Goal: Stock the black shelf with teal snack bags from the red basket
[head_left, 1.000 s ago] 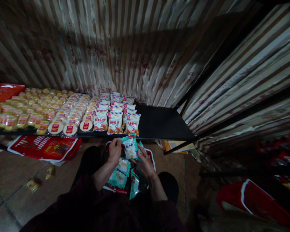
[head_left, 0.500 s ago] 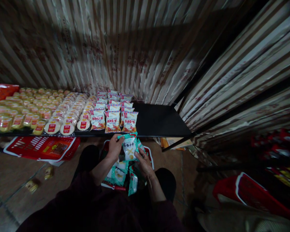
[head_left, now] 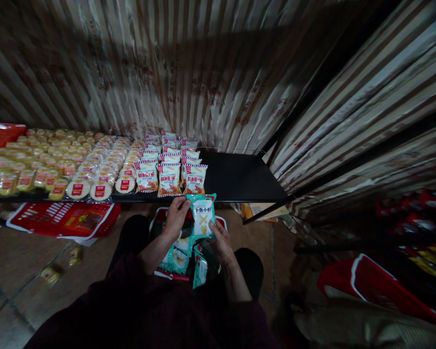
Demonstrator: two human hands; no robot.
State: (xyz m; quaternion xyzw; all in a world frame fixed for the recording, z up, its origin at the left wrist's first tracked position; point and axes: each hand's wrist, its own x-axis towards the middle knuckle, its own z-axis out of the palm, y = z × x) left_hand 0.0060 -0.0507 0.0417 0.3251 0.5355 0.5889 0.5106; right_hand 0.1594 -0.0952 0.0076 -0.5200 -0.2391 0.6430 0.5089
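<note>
In front of me, over the basket, I hold up a green-and-white snack bag (head_left: 202, 216) with its printed face towards me. My right hand (head_left: 222, 244) grips its lower right side, thumb on the front. At its upper left edge are the bent fingers of my left hand (head_left: 177, 216), which look closed on that edge. Below, between my knees, a red basket (head_left: 223, 223) with a white rim contains several more green snack bags (head_left: 179, 257). Just ahead, white snack bags with striped tops (head_left: 169, 179) stand in rows on a black shelf (head_left: 240, 179).
Left of the white bags, round wrapped crackers (head_left: 101, 190) and small yellow packaged cakes (head_left: 25, 180) line the shelf. A red basket (head_left: 61, 218) lies below it, near two small packets (head_left: 50, 275) on the floor. Another red basket (head_left: 381, 286) is at right. Striped sheeting (head_left: 210, 72) hangs behind.
The green snack bag has shifted slightly right and turned more upright, showing more of its front. My left hand has moved a little right and up along with it.
</note>
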